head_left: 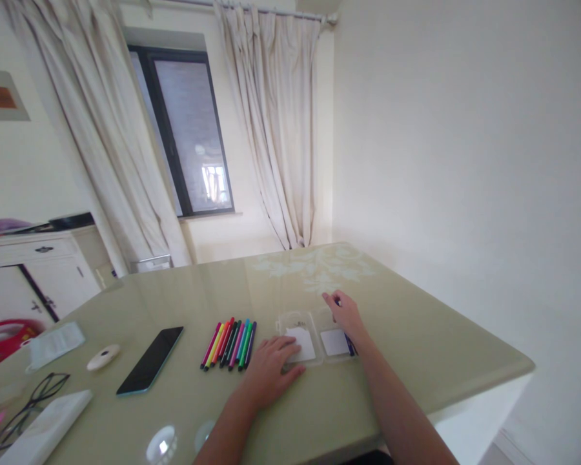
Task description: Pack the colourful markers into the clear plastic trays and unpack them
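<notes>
My left hand (274,361) lies flat, fingers spread, over the left half of an open clear plastic case (318,342). Under its fingertips is a white card (303,345) in that half. My right hand (345,311) is above the right half with its fingers curled. A dark blue marker (350,345) shows below this hand, and a dark tip shows between the fingers; the hand hides the middle. Another white card (334,343) rests in the right half. Left of my left hand, several coloured markers (229,344) lie side by side in a row.
A black phone (150,360) lies left of the markers. Further left are a white oval object (103,357), eyeglasses (31,407), a white box (46,429) and a pale face mask (57,344). A round glass-like object (161,444) sits at the near edge. A wall (465,194) borders the table's right.
</notes>
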Motion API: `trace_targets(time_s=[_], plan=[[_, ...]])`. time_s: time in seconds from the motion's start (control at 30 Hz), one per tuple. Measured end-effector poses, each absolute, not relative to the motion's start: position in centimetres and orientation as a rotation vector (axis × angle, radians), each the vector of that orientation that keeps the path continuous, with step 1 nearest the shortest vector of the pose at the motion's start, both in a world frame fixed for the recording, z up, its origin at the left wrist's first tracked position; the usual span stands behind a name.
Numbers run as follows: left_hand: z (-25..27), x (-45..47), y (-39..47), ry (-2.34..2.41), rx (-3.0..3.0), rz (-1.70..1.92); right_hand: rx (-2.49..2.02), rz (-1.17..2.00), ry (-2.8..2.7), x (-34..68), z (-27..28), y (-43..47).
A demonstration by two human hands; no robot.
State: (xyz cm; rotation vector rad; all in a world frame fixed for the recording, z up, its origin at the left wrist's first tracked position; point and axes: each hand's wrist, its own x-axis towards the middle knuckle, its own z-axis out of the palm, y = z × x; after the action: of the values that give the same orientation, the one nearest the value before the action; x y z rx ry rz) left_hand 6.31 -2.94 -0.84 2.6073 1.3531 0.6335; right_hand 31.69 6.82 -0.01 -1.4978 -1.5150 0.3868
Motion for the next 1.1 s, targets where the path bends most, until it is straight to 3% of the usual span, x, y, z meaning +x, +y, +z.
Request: trace_targets(time_s=[0.17, 0.47, 1.1], plan=[[-0.8, 6.4, -2.9, 1.361, 2.577, 0.64, -1.287, 0.771, -1.339, 31.5, 0.5, 6.4], [-1.5, 6.2, -2.7, 1.338, 2.541, 0.7, -0.853, 0.936, -0.8, 32.0, 1.7, 6.2], [-0.4, 8.6, -3.3, 1.511, 2.712, 0.808, -0.504, 1.296, -0.794, 21.2, 1.0, 3.2]])
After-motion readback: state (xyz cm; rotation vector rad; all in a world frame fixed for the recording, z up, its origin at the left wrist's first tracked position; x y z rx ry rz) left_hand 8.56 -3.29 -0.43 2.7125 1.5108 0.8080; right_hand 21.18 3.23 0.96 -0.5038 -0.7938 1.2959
